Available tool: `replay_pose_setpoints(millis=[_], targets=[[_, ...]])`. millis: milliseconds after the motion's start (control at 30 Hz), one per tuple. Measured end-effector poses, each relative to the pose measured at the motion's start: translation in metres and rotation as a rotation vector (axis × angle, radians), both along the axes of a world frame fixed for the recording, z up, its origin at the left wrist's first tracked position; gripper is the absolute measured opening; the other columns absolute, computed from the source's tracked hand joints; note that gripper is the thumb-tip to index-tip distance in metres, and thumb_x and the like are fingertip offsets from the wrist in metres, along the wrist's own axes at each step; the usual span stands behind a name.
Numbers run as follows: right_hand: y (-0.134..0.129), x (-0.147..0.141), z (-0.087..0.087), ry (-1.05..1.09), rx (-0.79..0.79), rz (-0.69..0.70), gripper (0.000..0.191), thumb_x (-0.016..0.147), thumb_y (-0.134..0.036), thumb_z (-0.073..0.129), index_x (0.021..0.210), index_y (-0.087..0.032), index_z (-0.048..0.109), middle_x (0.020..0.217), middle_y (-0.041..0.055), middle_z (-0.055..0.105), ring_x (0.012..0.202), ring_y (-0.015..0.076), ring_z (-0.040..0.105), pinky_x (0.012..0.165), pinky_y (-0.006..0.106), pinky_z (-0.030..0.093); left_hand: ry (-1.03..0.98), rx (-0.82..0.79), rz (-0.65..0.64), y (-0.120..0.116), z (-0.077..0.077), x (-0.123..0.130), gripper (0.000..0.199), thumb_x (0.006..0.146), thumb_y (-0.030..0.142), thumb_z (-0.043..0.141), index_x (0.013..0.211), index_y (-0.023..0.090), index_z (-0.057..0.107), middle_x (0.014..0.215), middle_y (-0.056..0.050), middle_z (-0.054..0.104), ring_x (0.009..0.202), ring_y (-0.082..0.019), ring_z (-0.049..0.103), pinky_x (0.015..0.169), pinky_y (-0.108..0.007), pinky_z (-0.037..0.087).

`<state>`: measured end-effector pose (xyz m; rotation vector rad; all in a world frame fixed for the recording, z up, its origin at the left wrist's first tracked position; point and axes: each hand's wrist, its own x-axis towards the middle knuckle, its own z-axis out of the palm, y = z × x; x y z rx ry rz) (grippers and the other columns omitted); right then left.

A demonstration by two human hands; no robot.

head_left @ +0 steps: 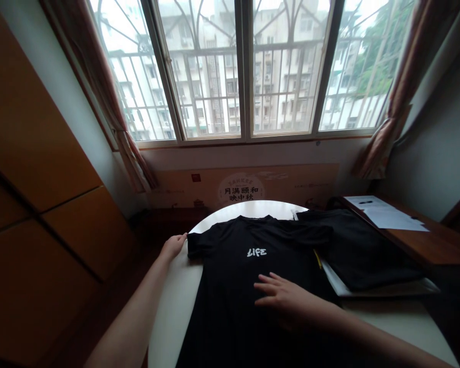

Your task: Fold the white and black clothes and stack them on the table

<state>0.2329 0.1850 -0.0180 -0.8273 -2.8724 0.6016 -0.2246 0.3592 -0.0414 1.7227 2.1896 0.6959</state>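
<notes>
A black T-shirt (230,286) lies spread out on a white round table (176,306), with its collar toward the window and white lettering on its chest. At the end of its left sleeve, my left hand (173,246) pinches the cuff between closed fingers. My right hand (278,292) is over the middle of the shirt, below the lettering, palm down with its fingers spread and holding nothing. Whether that palm touches the cloth, I cannot tell. The lower part of the shirt runs out of view at the bottom.
Black folded cloth (368,245) in clear wrapping lies on the table's right side, by a thin yellow strip (318,258). Papers (385,213) rest on a brown wooden desk (437,245) at right. Orange-brown cabinets (34,128) stand left; a barred window (245,76) is ahead.
</notes>
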Motion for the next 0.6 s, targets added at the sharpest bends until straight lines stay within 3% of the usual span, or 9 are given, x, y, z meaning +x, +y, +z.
replay_pose_setpoints(millis=[167,267,367,600], targets=[[-0.044,0.004,0.008,0.05,-0.108,0.071,0.044,0.096,-0.034,0.06,0.141,-0.032,0.062,0.155,0.0084,0.054,0.151,0.0307,0.038,0.125,0.054,0.026,-0.154,0.002,-0.069,0.001,0.001,0.006,0.053,0.084,0.063,0.053,0.084,0.016,0.078,0.098,-0.015,0.081,0.099,-0.036,0.074,0.083,-0.038,0.054],[-0.06,0.007,-0.001,0.092,-0.107,0.065,0.045,0.095,-0.036,0.065,0.14,-0.034,0.062,0.152,0.0081,0.057,0.148,0.0306,0.043,0.124,0.052,0.029,-0.227,0.036,-0.139,-0.003,0.001,0.013,0.051,0.078,0.065,0.059,0.083,0.018,0.077,0.095,-0.012,0.08,0.098,-0.034,0.072,0.084,-0.036,0.053],[-0.071,0.011,-0.014,0.108,-0.092,0.039,0.045,0.095,-0.035,0.069,0.139,-0.036,0.063,0.149,0.0067,0.06,0.147,0.0302,0.045,0.124,0.05,0.031,-0.283,0.069,-0.197,-0.008,0.002,0.021,0.036,0.07,0.055,0.069,0.076,0.02,0.073,0.083,-0.006,0.077,0.089,-0.029,0.071,0.079,-0.033,0.053],[-0.093,0.022,-0.034,0.173,-0.068,0.061,0.038,0.105,-0.035,0.055,0.142,-0.043,0.059,0.149,0.0011,0.06,0.145,0.0252,0.048,0.123,0.042,0.036,-0.425,0.188,-0.035,0.0,0.001,0.03,0.027,0.079,0.048,0.056,0.078,0.021,0.06,0.069,-0.001,0.064,0.068,-0.02,0.062,0.064,-0.029,0.05]])
